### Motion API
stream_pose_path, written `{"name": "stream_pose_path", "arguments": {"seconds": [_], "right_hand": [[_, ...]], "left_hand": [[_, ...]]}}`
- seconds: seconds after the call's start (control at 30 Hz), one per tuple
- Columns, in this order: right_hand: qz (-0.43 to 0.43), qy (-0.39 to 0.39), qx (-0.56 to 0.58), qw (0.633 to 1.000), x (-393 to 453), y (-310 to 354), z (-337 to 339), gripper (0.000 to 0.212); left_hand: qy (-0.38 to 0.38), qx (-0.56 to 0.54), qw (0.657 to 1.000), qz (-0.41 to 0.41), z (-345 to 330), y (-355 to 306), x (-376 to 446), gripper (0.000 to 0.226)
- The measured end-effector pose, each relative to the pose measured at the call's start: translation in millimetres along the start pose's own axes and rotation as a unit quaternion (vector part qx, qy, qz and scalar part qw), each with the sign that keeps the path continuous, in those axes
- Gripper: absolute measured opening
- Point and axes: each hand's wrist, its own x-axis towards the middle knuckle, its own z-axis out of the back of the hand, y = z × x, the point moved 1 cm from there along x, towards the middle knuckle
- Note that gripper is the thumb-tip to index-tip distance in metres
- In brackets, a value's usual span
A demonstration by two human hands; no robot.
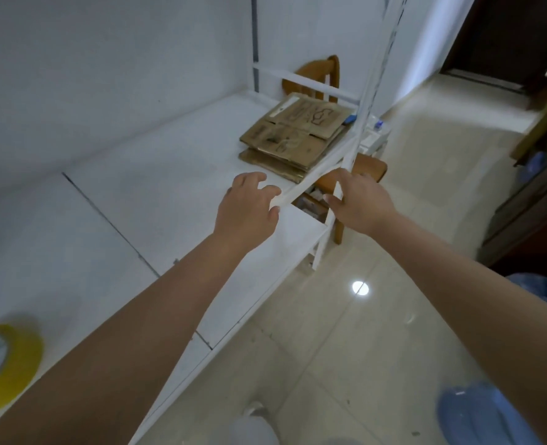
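Yellow tape roll (12, 364) lies near left; farther off, at the white board's (169, 194) right edge, left hand (249, 207) curls round the slanted rail (310, 179); right hand (362, 203) seems to clasp the upright post (323, 242); both look like stiff, slick painted metal, best gripped near their joint.

The white platform (137, 203) offers open passage from its near edge to the flattened cardboard stack (297, 136), which blocks the far end. A slanted white rail (317, 173) crosses the stack's front edge. An upright post (366, 91) closes the right corner, and a wooden chair (370, 167) stands just beyond it. A yellow tape roll (5, 364) occupies the near left.
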Motion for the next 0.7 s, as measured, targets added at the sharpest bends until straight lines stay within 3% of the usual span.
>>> {"name": "stream_pose_path", "arguments": {"seconds": [0.4, 0.7], "right_hand": [[-0.05, 0.009, 0.01, 0.999, 117.7, -36.4, -49.2, 0.049], [0.064, -0.003, -0.107, 0.992, 186.2, -36.8, -107.0, 0.097]], "left_hand": [[0.053, 0.042, 0.998, 0.009, -46.1, 31.6, 115.5, 0.037], [0.041, 0.04, 0.998, 0.033, -96.4, 53.6, 155.7, 0.035]]}}
